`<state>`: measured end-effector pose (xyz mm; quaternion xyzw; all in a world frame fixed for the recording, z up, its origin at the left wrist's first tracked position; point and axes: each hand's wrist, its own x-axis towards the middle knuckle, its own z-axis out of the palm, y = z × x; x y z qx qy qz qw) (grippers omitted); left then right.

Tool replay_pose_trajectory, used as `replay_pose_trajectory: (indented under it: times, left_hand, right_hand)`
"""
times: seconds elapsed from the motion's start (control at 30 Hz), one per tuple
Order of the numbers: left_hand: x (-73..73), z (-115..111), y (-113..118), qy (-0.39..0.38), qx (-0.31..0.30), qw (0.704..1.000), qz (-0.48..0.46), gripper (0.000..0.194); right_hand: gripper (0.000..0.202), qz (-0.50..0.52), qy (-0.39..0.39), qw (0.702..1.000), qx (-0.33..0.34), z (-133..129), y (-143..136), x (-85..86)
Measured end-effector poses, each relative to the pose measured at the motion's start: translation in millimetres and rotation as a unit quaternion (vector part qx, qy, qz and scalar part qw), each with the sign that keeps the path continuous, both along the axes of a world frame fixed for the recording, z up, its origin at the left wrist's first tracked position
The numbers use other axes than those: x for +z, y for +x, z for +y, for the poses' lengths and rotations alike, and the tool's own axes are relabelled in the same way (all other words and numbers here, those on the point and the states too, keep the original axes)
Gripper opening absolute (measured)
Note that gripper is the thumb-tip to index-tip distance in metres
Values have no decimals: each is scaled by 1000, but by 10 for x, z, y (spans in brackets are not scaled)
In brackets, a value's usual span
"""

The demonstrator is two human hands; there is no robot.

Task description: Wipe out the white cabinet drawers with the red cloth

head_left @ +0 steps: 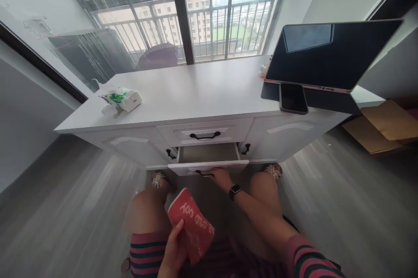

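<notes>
My left hand (176, 245) grips a red folded cloth (192, 225) with white lettering and a pale edge, thumb on top, above my lap. Ahead of it, the lower drawer (183, 168) of a white cabinet is pulled out, and the part of its inside that shows is bare. My right hand (222, 178), with a dark watch on the wrist, is closed at the right end of the black drawer handle (203, 174); its fingertips are partly hidden. Above it, the upper drawer (176, 135) is closed.
A tissue pack (126, 99) lies on the left of the white cabinet top (196, 90). To the right, a phone (293, 98) rests against a tablet-like screen (333, 55) on a dark base. Cardboard (388, 125) sits at far right. My feet flank the drawer.
</notes>
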<state>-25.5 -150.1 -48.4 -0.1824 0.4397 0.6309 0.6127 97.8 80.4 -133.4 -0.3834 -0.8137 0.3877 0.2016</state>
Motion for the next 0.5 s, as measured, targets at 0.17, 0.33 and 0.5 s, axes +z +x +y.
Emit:
replay_pose_trajectory:
  times: [0.17,0.33,0.5]
  left_hand:
    - [-115,33,110,19,-24,999,30,22]
    - [-100,5,119,20,-63,997,29,18]
    - [-18,37,81,-8,-53,996,72,22]
  right_hand:
    - [22,-77,30,995,-50,258,-142,-67]
    - [24,-102,18,991,-85,535,-294,-129]
    - [25,-98,-12,989,-111,700,-373,-145]
